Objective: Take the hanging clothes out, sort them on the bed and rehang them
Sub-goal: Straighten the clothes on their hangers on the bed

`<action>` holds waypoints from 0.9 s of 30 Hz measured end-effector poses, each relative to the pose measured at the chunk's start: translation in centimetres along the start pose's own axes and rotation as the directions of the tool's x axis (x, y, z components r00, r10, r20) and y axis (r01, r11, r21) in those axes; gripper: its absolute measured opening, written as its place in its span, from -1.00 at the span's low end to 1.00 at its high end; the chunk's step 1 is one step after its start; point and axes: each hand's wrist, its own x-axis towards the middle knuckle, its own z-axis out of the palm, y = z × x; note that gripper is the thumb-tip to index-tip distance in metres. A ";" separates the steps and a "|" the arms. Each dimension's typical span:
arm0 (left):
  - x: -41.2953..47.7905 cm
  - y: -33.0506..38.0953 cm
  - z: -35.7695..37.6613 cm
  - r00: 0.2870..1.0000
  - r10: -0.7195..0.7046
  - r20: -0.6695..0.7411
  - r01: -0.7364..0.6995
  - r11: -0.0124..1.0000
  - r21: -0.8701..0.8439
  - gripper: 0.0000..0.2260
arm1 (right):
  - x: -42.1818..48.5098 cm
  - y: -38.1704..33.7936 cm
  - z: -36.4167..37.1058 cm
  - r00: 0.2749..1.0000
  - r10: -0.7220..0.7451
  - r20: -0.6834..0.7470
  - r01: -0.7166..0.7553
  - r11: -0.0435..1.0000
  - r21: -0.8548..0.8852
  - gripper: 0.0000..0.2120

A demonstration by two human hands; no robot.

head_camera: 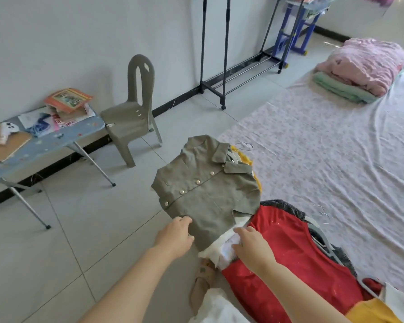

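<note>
Olive shirt [205,190]: spread button side up at the near left corner of the bed [324,148], collar far, hem near, left part overhanging the tiled floor. Lying on top of a yellow garment [245,157], of which only an edge shows by the collar. Metal hanger hooks [245,145] just beyond the collar.

Left hand [176,234]: fingers curled over the near hem of the olive shirt, gripping the fabric edge.

Right hand [252,245]: fingers bent narrow, pinching a white garment [226,247] that sits between the olive shirt and a red garment [289,259].

Red garment: flat on the near edge of the bed, right of the shirt, on top of a dark grey garment [286,205]. More hanger hooks at its far right side.

Clothes rack [224,54]: against the far wall, on castors, lower rails bare; top bar out of view.

Folded pink blanket [366,64] on a folded green one [341,88]: far right end of the bed.

Grey plastic chair [133,113]: by the wall, left of the rack.

Ironing board [44,138]: far left, carrying books [68,99], papers and a white game controller [7,130].
</note>
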 end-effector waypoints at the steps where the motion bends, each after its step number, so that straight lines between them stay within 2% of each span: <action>1: 1.4 -0.3 -0.7 1.000 0.003 0.001 -0.004 1.000 0.014 -0.63 | 1.5 -0.4 -0.2 1.000 0.003 0.004 -0.003 1.000 0.007 -0.58; 6: 8.3 -0.9 -5.3 0.999 -0.012 0.042 0.010 0.999 0.042 -0.61 | 8.9 -2.3 -2.3 0.999 0.032 0.041 -0.034 0.998 0.043 -0.66; 12: 15.6 0.1 -10.5 0.999 0.037 0.033 -0.040 0.994 0.104 -0.61 | 16.2 -3.3 -6.0 0.994 0.102 0.034 -0.105 0.989 0.104 -0.61; 21: 25.1 0.9 -13.7 0.962 0.194 0.193 -0.229 0.956 0.182 -0.60 | 23.4 -3.3 -8.8 0.952 0.304 0.022 -0.303 0.933 0.197 -0.63; 27: 33.4 0.7 -16.2 0.879 0.338 0.337 -0.422 0.881 0.217 -0.59 | 29.1 -4.2 -9.0 0.876 0.483 0.000 -0.462 0.838 0.290 -0.64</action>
